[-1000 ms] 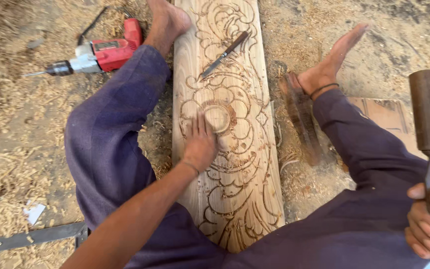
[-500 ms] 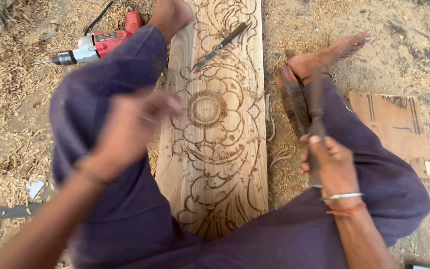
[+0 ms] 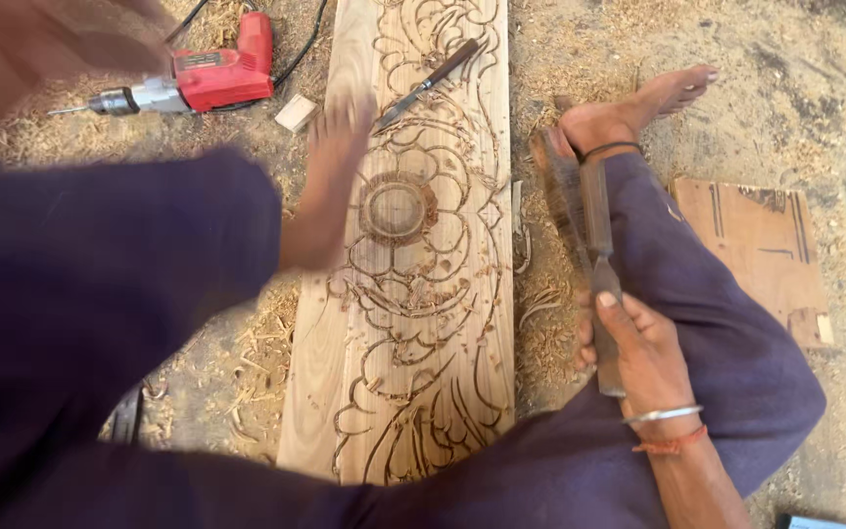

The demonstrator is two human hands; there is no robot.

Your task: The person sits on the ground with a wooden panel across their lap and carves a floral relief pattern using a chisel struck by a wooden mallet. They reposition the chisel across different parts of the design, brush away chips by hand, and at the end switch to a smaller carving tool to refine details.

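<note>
right hand (image 3: 643, 358) clamped on mallet (image 3: 594, 235) by right leg | left hand (image 3: 31, 39) raised, blurred, grip unclear | carved plank (image 3: 423, 323) between legs | red drill (image 3: 198, 80) on sawdust floor

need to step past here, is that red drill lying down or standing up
Lying down. The red drill rests on its side on the sawdust-strewn ground, bit pointing left, beside the carved plank.

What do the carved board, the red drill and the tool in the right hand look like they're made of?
The carved board looks like bare, unfinished pale wood: grain shows and shavings lie around it. The drill seems to have a glossy red plastic body with a grey metal chuck. The tool in the right hand has a dark, worn handle, probably wood; its blade end is hidden.
</note>
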